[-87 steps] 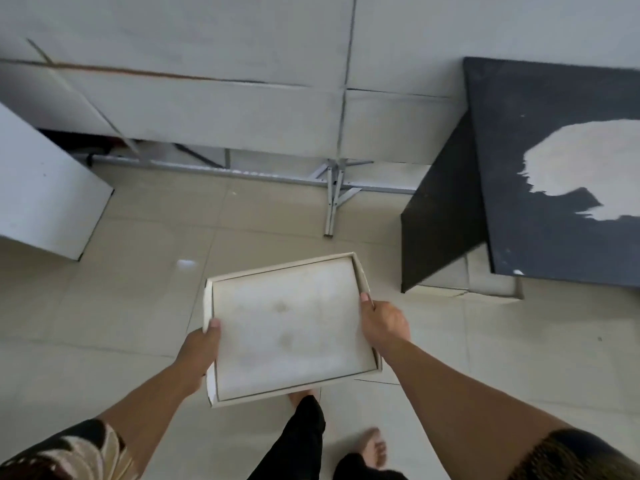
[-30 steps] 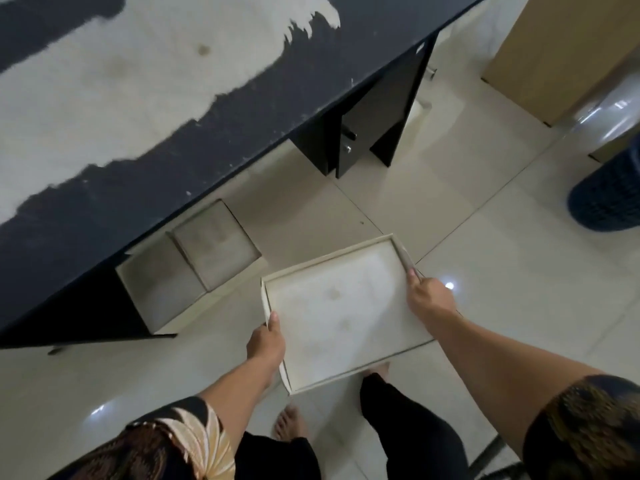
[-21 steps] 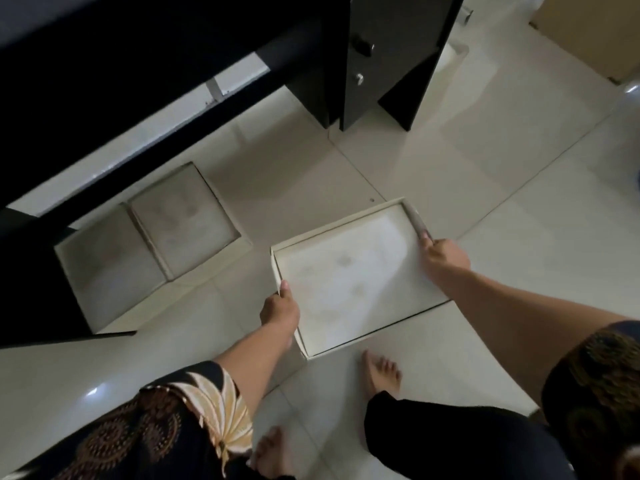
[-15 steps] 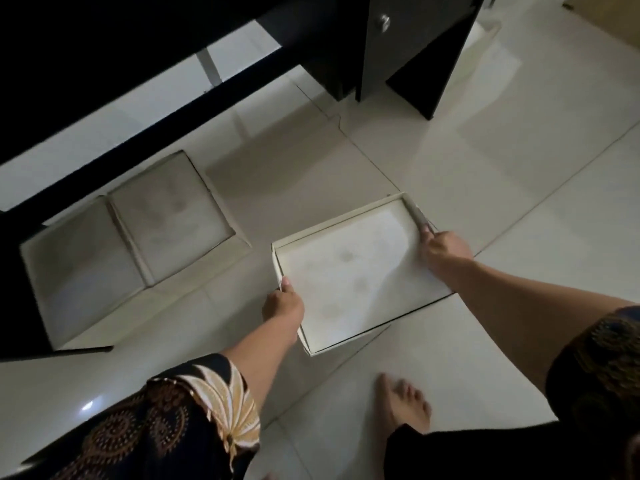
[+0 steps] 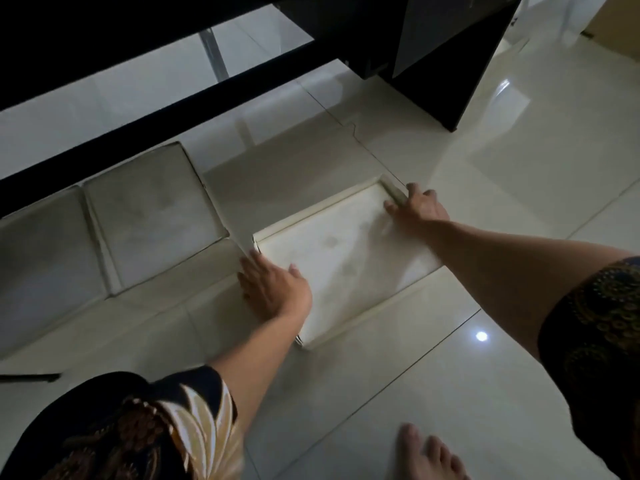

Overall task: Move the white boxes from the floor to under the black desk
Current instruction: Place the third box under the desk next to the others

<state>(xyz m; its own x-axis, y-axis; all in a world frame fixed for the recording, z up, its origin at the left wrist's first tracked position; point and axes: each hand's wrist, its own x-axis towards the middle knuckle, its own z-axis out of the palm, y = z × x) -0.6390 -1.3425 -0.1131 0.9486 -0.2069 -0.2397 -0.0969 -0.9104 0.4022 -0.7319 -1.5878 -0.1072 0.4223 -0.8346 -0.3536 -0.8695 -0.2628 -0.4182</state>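
Note:
A shallow white box point(image 5: 346, 265) lies flat and low on the tiled floor, in front of the black desk point(image 5: 138, 46). My left hand point(image 5: 273, 289) grips its left edge, thumb on top and fingers down the side. On the far right corner, my right hand point(image 5: 419, 209) holds the rim with the thumb inside the box. Two more white boxes point(image 5: 152, 209) point(image 5: 41, 258) sit side by side under the desk, just left of the held one, with a narrow gap between them and it.
The desk's black drawer unit point(image 5: 450, 64) stands on the floor at the upper right. A metal leg point(image 5: 214, 57) shows behind the desk. My bare foot point(image 5: 429, 455) is at the bottom right. Glossy tiled floor point(image 5: 519, 202) spreads to the right.
I have bent down and lowered the box from waist height to the floor, close beside the two boxes under the desk. Both hands stay on its edges.

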